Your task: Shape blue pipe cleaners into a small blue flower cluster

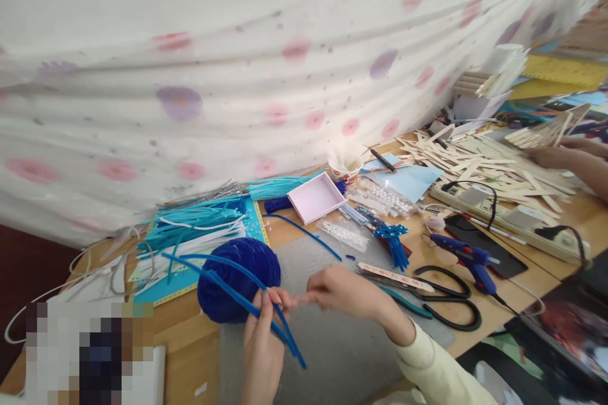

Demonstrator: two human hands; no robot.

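**Worktable, left to right**

1. White cords (71, 278): thin, looped slackly over the wooden table (190, 354).
2. Teal and white stems (199, 221): fuzzy wire lengths in a flat sheaf on a blue card.
3. Blue ball (237, 278): a rounded, plush, ribbed mass on the table, just behind the person's hands.
4. Blue stems (266, 316): long chenille wires rising out of the fist and arcing left over the ball.
5. Left hand (263, 342): closed around the blue stems, thumb and fingertips pinching them.
   - Judgement: a firm pinch close to where the stems cross should stop the springy wire from slipping.
6. Pink tray (316, 197): shallow, square and matte.
7. Right hand (342, 291): forefinger stretched to meet the left fingertips. I cannot tell whether it grips a stem.
   - Judgement: it is best worked close to the pinch.
8. Bead bags (344, 234): clear film holding pearly rounds.
9. Scissors (446, 304): black loops, lying flat.
10. Glue gun (470, 262): blue plastic, corded.
11. Wooden sticks (484, 164): pale, flat and strewn about.
12. Another person's hand (560, 155): resting among the sticks.
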